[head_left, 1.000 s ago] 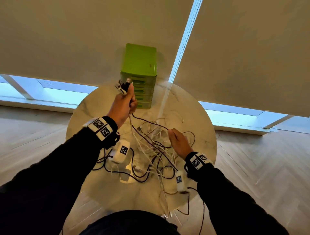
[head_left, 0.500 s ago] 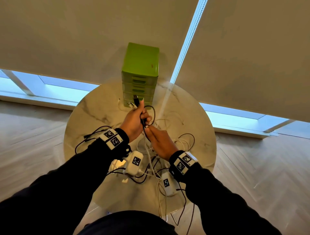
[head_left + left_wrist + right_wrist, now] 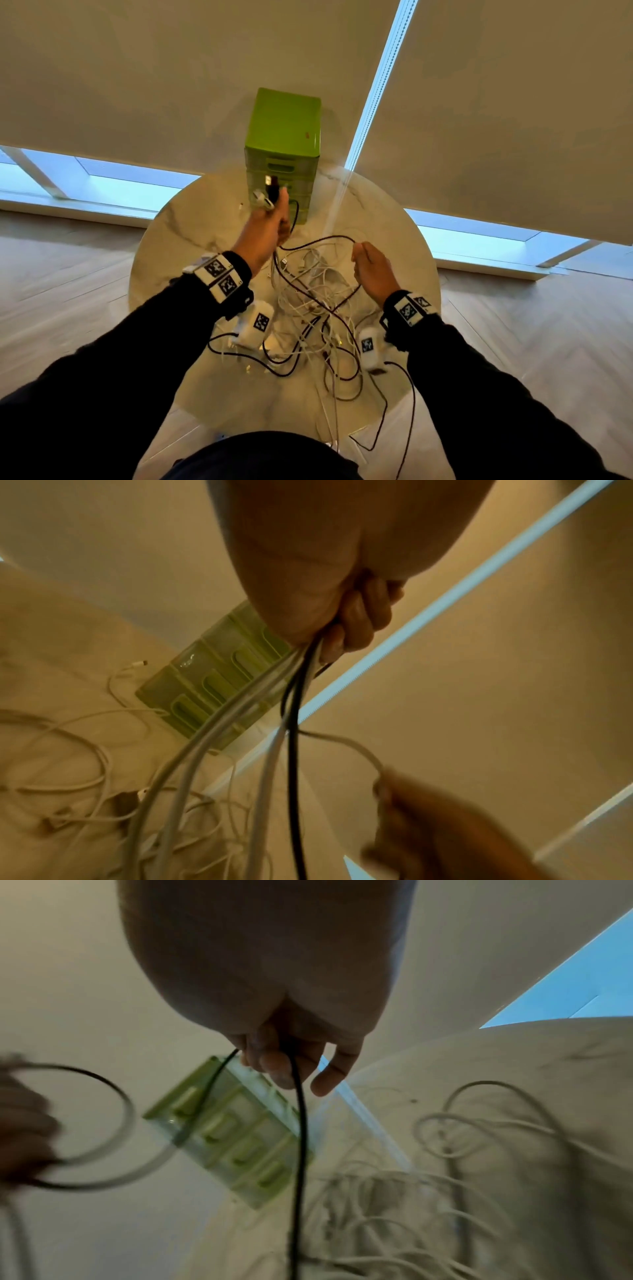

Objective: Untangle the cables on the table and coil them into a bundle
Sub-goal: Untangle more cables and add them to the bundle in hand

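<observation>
Black cable [image 3: 318, 240] now spans apart hands, which were together half a second ago: right hand [image 3: 371, 270] pinches it, left hand [image 3: 265, 228] fist-grips several cable ends [image 3: 269, 192]. Next loop forming; white tangle [image 3: 318, 294] below fingers remains.

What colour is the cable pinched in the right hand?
Black; the right hand pinches a black cable, clearest in the right wrist view.

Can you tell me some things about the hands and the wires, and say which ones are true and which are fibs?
1. The left hand holds several cables, white and black. True.
2. The right hand is empty. False: it holds a black cable.
3. The green drawer box stands at the table's far edge. True.
4. All the cables are coiled neatly. False: a tangled pile lies on the table.
</observation>
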### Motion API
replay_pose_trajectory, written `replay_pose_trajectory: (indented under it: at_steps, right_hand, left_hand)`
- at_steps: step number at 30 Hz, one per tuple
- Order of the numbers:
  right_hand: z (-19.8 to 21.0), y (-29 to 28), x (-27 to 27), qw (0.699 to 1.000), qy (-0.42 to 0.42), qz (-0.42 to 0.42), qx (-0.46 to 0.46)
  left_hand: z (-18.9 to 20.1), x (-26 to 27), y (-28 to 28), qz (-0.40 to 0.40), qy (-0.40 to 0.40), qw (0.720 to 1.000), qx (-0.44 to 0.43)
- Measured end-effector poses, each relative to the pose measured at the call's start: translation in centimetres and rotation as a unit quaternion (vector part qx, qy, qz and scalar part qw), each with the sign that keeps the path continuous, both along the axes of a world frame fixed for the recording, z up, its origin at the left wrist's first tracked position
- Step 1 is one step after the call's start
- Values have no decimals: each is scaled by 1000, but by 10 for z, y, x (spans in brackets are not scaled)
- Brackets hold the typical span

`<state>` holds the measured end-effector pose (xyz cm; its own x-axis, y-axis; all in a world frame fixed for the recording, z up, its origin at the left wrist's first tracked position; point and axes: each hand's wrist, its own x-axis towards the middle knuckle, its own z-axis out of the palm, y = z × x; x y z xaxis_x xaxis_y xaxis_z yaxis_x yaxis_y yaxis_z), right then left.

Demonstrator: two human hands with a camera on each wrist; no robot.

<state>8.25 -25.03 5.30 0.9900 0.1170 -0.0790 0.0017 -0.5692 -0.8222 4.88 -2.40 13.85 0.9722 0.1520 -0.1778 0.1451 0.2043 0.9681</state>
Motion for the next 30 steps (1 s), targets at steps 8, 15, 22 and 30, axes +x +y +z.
replay_pose_trajectory:
  at_steps: [8, 15, 22, 30]
  right_hand:
    - [74, 61, -21, 982, -75, 172, -4]
    - [66, 58, -37, 972, -59, 229, 6]
    - [9, 2, -37, 973, 26, 223, -59]
    - [-8, -36, 5, 987, 74, 107, -95]
  left_hand:
    - [-25, -7, -31, -18, 69, 993, 99]
    - [-24, 6, -31, 24, 71, 995, -61]
    - [11, 17, -1, 80, 9, 975, -207]
    - [18, 8, 11, 49, -38, 998, -11]
